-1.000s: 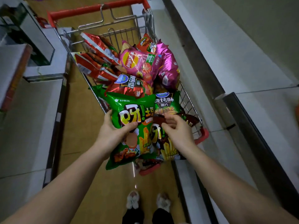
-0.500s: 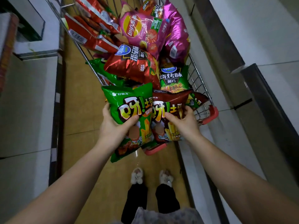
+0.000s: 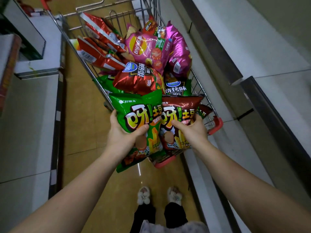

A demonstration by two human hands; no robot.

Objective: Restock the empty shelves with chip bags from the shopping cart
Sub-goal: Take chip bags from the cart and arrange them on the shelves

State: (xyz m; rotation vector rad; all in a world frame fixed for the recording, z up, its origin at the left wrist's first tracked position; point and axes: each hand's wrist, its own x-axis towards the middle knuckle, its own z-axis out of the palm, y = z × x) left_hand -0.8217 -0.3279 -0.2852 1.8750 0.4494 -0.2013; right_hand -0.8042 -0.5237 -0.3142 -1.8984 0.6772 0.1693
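Both bags have come up a little since half a second ago, and the brown bag (image 3: 180, 121) now shows its whole crimped top edge where it was half tucked under the heap. Left hand (image 3: 123, 137) is clamped on the green bag (image 3: 138, 115), thumb across its glossy front, fingers hidden behind. Right hand (image 3: 191, 130) grips the brown bag the same way, thumb on the print. The two bags are held side by side, edges touching, over the near end of the cart (image 3: 217, 123).

Behind them the wire cart is piled with puffy foil bags: a pink one (image 3: 148, 49), a crinkled magenta one (image 3: 178, 52), a dark red one (image 3: 139, 79), and flat red packs (image 3: 99, 46) leaning on the left side. A green bag with white characters is mostly covered. The cart's handle is cut off at the top. Pale, smooth shelves (image 3: 262, 41) run along the right.
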